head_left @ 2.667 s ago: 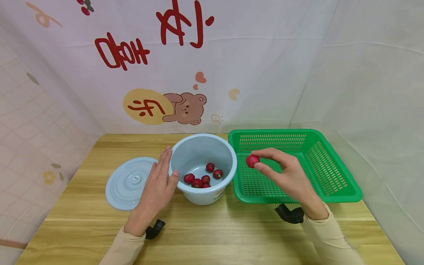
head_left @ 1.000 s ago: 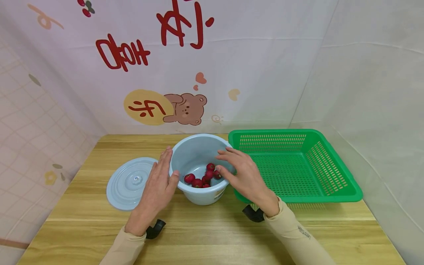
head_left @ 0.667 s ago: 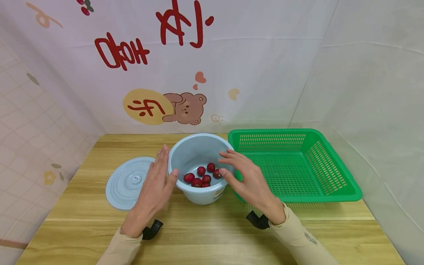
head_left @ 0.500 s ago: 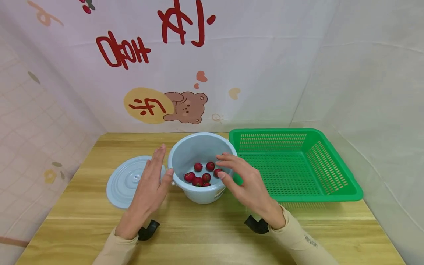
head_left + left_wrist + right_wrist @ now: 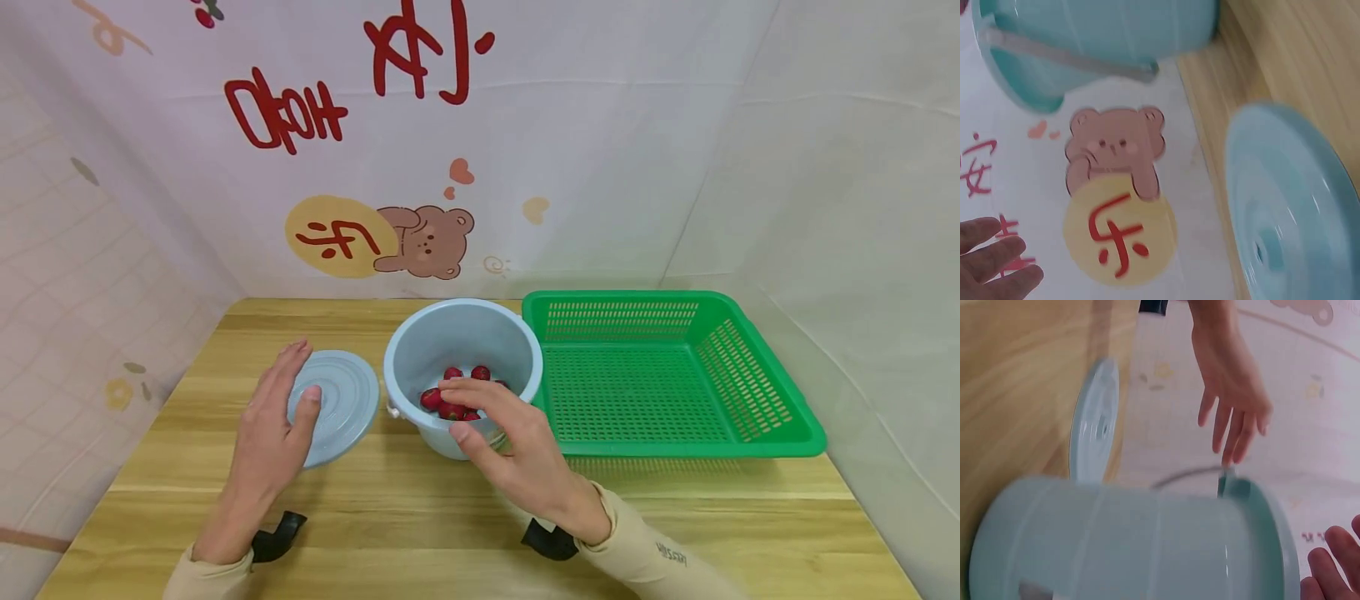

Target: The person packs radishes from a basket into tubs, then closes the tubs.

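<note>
A light blue bucket [image 5: 407, 392] stands upright near the table's back, with several small red radishes [image 5: 452, 411] on its bottom. My right hand [image 5: 517, 454] hovers over the bucket's near rim, fingers loosely bent and nothing between them; it hides part of the rim and some radishes. To the left lies the round blue lid [image 5: 341, 408], its centre knob showing in the left wrist view. My left hand [image 5: 270, 425] is above the lid's left part with relaxed fingers, holding nothing. Whether it touches the lid I cannot tell; the right wrist view shows it raised, apart from the lid [image 5: 1094, 425].
A green slotted basket [image 5: 757, 379] stands right of the bucket, close against it, with no radishes visible inside. The wooden table [image 5: 420, 533] meets a printed cloth backdrop [image 5: 600, 167] behind. A thin handle [image 5: 1072, 56] hangs on the bucket's side.
My right hand released a radish into the bucket, then moved left and toward me across the near rim. My left hand left the bucket's side and moved left over the lid.
</note>
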`<state>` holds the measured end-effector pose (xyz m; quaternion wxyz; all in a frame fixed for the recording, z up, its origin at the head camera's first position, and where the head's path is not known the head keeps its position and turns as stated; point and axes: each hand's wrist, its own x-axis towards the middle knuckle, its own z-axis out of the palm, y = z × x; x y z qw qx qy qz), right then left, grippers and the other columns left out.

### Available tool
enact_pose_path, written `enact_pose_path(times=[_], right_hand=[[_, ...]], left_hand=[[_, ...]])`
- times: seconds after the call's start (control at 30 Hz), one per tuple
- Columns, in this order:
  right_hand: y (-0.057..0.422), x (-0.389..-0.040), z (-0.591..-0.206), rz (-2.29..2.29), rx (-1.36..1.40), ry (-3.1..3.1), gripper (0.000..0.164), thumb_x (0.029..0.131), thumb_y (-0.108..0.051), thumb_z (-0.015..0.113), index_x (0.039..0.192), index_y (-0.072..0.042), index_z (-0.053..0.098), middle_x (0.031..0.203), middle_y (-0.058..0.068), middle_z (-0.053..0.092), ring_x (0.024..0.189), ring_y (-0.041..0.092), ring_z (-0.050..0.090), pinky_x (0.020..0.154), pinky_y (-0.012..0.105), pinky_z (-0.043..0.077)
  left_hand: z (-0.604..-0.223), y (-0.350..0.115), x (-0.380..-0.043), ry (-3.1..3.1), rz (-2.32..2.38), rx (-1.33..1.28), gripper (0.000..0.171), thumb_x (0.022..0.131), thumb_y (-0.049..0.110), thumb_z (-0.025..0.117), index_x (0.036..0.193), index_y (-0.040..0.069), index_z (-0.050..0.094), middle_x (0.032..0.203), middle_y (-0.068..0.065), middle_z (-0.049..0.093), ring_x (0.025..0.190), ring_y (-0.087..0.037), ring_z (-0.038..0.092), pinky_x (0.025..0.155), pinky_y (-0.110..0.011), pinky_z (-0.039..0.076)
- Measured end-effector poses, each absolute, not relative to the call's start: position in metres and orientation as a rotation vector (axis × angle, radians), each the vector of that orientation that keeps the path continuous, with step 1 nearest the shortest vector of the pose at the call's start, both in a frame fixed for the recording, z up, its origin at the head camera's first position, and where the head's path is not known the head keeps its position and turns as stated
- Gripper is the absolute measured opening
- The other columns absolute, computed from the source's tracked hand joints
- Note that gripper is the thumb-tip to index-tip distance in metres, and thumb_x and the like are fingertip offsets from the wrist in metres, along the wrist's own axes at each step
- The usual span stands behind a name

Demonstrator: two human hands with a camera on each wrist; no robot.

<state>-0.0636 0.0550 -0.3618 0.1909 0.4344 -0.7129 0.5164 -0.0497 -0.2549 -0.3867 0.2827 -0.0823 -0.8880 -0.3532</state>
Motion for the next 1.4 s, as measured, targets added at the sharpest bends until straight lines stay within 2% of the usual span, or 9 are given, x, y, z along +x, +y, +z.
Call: enact_pose_path(times=[0.1,0.33,0.63,0.87,1.17,1.4], right_hand=[[0.044,-0.061,-0.362,1.434,1.269,-1.967,0.030,0.108,-0.025,0.055,0.129,-0.007,0.067,0.133,0.010,0.068,0.126,0.025,0.063,0.105,0.038,0.051],[0.022,-0.053,-0.365,1.393,1.369,-1.978,0.030,0.107,-0.020,0.056,0.133,-0.006,0.065,0.136,0.010,0.066,0.129,0.022,0.061,0.109,0.038,0.049],[-0.007,-0.047,-0.377,1.306,1.433,-2.052,0.032,0.108,-0.021,0.054,0.135,-0.007,0.064,0.140,0.005,0.063,0.135,0.018,0.056,0.114,0.033,0.042],[-0.028,-0.041,-0.392,1.341,1.459,-2.217,0.035,0.107,-0.025,0.054,0.139,-0.011,0.062,0.147,0.001,0.059,0.140,0.010,0.049,0.115,0.026,0.039],[-0.054,-0.045,-0.416,1.522,1.270,-2.494,0.043,0.109,-0.035,0.048,0.145,-0.013,0.058,0.156,-0.004,0.049,0.145,0.013,0.044,0.117,0.033,0.038],[-0.073,-0.057,-0.433,1.794,0.940,-2.675,0.050,0.106,-0.041,0.053,0.149,-0.015,0.054,0.148,-0.003,0.058,0.136,0.010,0.051,0.112,0.031,0.042]], left_hand=[[-0.387,-0.269,-0.046,-2.416,-0.955,-0.159,0.053,0.106,0.023,0.054,0.156,0.008,0.046,0.161,-0.013,0.042,0.151,-0.038,0.033,0.120,-0.058,0.028],[-0.391,-0.299,-0.042,-2.511,-0.909,-0.041,0.057,0.109,0.026,0.048,0.162,0.010,0.035,0.161,-0.024,0.037,0.147,-0.050,0.033,0.112,-0.072,0.028],[-0.402,-0.333,-0.042,-2.614,-0.927,0.019,0.059,0.111,0.029,0.042,0.163,0.005,0.027,0.161,-0.031,0.031,0.144,-0.059,0.028,0.112,-0.076,0.022],[-0.412,-0.358,-0.044,-2.723,-0.968,0.079,0.060,0.113,0.033,0.037,0.162,-0.001,0.026,0.157,-0.040,0.031,0.131,-0.069,0.035,0.102,-0.080,0.028],[-0.423,-0.382,-0.052,-2.877,-0.948,0.134,0.068,0.113,0.040,0.032,0.156,-0.012,0.028,0.152,-0.046,0.030,0.133,-0.069,0.030,0.103,-0.080,0.027],[-0.429,-0.392,-0.064,-2.971,-0.871,0.098,0.071,0.113,0.042,0.029,0.150,-0.018,0.035,0.145,-0.046,0.041,0.129,-0.065,0.041,0.100,-0.075,0.035]])
